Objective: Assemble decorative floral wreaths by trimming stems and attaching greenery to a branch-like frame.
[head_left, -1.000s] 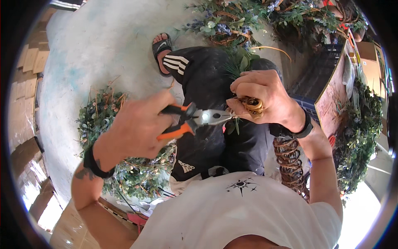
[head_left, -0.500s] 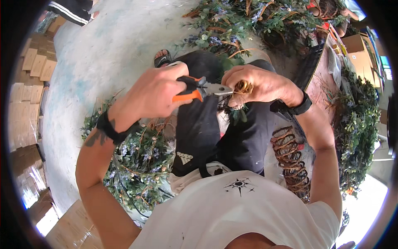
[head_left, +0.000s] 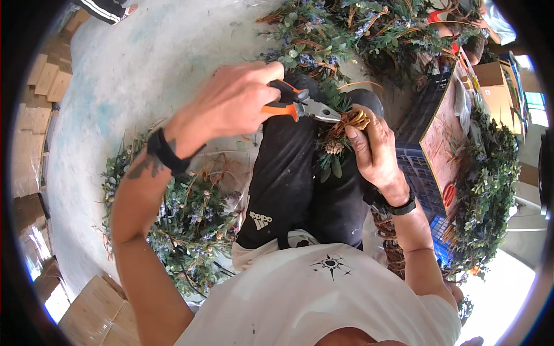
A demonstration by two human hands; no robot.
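My left hand is closed round the handles of black-and-orange pliers. Their steel jaws reach right, up to the brown stems of a small bunch of greenery with a pinecone. My right hand pinches that bunch near its cut ends, a coiled golden-brown tip showing above the thumb. Whether the jaws grip a wire or stem is too small to tell. Both hands are over my dark trouser legs.
Leafy garlands with blue berries lie on the floor at my left, and more greenery spreads ahead. To the right stand a blue crate and a wreath. Cardboard boxes stack at far left; another person sits at upper right.
My right hand has turned and drawn right and slightly down, showing more of the bunch. The pliers have followed to the right and now tilt down toward the stems.
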